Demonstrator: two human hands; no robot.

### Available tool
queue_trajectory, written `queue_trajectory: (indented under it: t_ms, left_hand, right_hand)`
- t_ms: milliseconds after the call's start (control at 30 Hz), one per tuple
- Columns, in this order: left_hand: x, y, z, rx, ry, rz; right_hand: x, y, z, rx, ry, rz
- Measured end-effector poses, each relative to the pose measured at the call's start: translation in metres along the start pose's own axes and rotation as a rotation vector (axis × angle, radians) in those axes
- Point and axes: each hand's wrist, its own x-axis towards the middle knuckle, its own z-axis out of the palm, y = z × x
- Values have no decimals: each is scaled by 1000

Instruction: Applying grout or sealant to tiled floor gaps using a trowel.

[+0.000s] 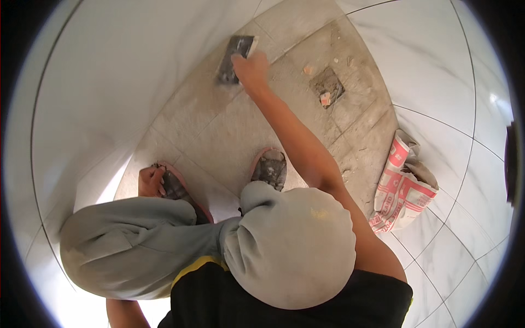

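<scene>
My right hand [252,68] is stretched far forward and closed round a flat, rectangular black float [232,52] with a pale edge. The float lies at the far part of the tiled floor [219,128], near the left wall, and its lower end is blurred. My left hand [150,181] is down by my left foot, beside the sandal [174,183]. Its fingers are curled, and whatever they may hold is hidden. Dusty, greyish residue covers the floor around the float.
A square recess [328,87] filled with rubble breaks the floor at right, with a reddish fragment [325,99] in it. A torn red-and-white paper sack [402,188] leans by the right wall [437,71]. White marbled tiles cover the left wall [115,76]. My knees are bent close in.
</scene>
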Motion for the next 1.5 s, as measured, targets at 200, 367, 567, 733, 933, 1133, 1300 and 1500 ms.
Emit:
queue_trajectory:
  t_ms: [200, 367, 567, 733, 933, 1133, 1300, 1500]
  left_hand:
    - [9, 22, 31, -53, -57, -4]
    - [1, 14, 22, -6, -37, -30]
    - [3, 18, 27, -51, -25, 24]
    - [-1, 14, 25, -55, -7, 30]
    - [8, 0, 22, 54, -31, -22]
    - [-2, 11, 15, -6, -3, 39]
    - [6, 2, 21, 15, -28, -3]
    - [10, 8, 26, -41, -55, 71]
  right_hand:
    - [57, -2, -81, -20, 24, -151]
    - [19, 28, -30, -485, 134, -753]
    - [72, 8, -91, 117, -192, -112]
    - [1, 22, -19, -391, 81, -489]
    - [18, 31, -48, 31, -92, -319]
    - [24, 12, -19, -202, 57, -430]
    - [-33, 17, -13, -50, -317, -294]
    - [65, 20, -56, -105, 14, -372]
